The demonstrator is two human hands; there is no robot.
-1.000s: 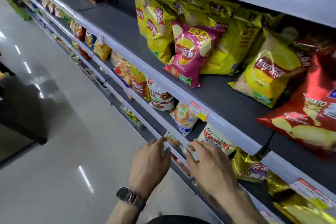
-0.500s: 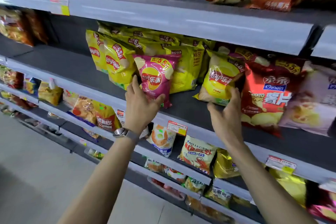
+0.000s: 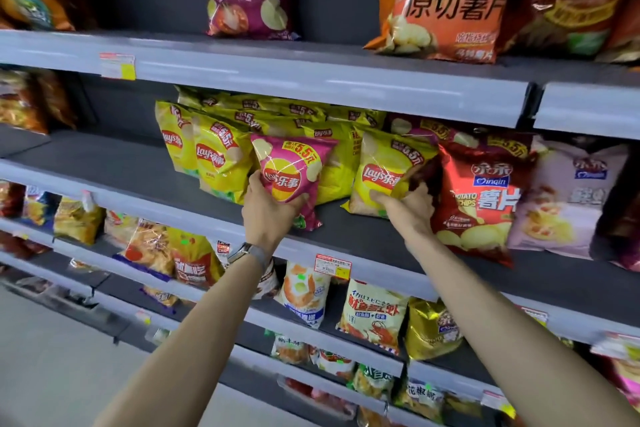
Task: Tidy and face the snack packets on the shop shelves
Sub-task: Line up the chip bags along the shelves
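The pink packet (image 3: 292, 177) stands slightly tilted at the front of the middle shelf (image 3: 138, 163). Its lower half sits in the left hand (image 3: 268, 215), whose grip is closed round it, thumb on its left edge and fingers curled under its right. Just right of the pink packet, the right hand (image 3: 408, 208) has its grip pinched on the lower right corner of 1 yellow packet (image 3: 384, 177), with a red packet (image 3: 478, 198) just beyond. Behind the pink packet stand more yellow packets. Below it, a price tag (image 3: 332, 265) sits on the shelf edge.

Grey tiered shop shelving (image 3: 311, 80), pale floor (image 3: 52, 374)
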